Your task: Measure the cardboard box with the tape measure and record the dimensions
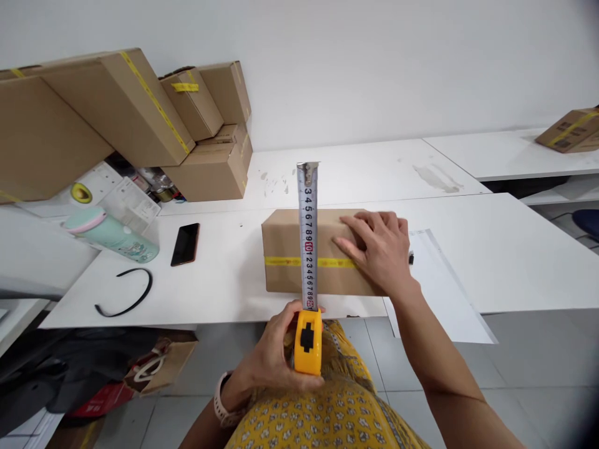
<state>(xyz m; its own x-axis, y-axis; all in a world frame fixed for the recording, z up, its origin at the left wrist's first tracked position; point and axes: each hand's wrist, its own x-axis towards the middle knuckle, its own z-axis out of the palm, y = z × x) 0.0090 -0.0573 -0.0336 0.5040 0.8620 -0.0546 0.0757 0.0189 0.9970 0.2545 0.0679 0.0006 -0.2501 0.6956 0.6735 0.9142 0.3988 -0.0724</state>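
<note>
My left hand (276, 352) is closed around a yellow tape measure (307, 349) with a black button, just in front of the table edge. Its metal blade (309, 240) is pulled out and runs away from me across a cardboard box (285, 234), past the far side; the hooked tip points to the wall. Yellow tape goes along the box's near face. My right hand (379, 246) rests on the right part of the box with fingers spread. Whether the blade touches the box, I cannot tell.
Stacked cardboard boxes (206, 171) stand at the back left. A mint bottle (115, 234), a black phone (186, 244) and a curved black band (140, 299) lie on the white table (224, 274). White paper (440, 293) overhangs its front edge. Another box (571, 131) sits far right.
</note>
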